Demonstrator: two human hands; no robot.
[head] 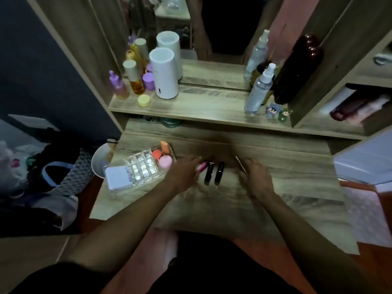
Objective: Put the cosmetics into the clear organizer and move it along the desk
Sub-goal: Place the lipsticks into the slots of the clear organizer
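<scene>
Grey-brown wood-grain laminate covers the desk (pixel 222 209), and both bare forearms reach over its near edge. Left hand (pixel 182 174) is curled around a slim pink tube (pixel 201 167), fingers closed on it, just to the right of the clear acrylic organizer. Right hand (pixel 255 174) pinches a thin metallic pencil-like stick (pixel 239 163) that angles up and away from the knuckles. Between the two hands lie two black lipstick tubes (pixel 214 172) side by side on the desk, with a third dark tube partly hidden behind the pink one.

Further left, near the desk's left edge, sits the clear acrylic organizer (pixel 144 166) with its grid of small cells. A round pink compact (pixel 165 161), a round orange-red compact (pixel 156 154) and an orange sponge (pixel 164 145) rest in its far compartment, and a white card-like box (pixel 117 177) lies at its near end.

Beyond, on the raised shelf (pixel 201 107), stand a white cylindrical device (pixel 164 73), amber and purple bottles (pixel 135 79), and a clear spray bottle (pixel 259 90) before the mirror.
</scene>
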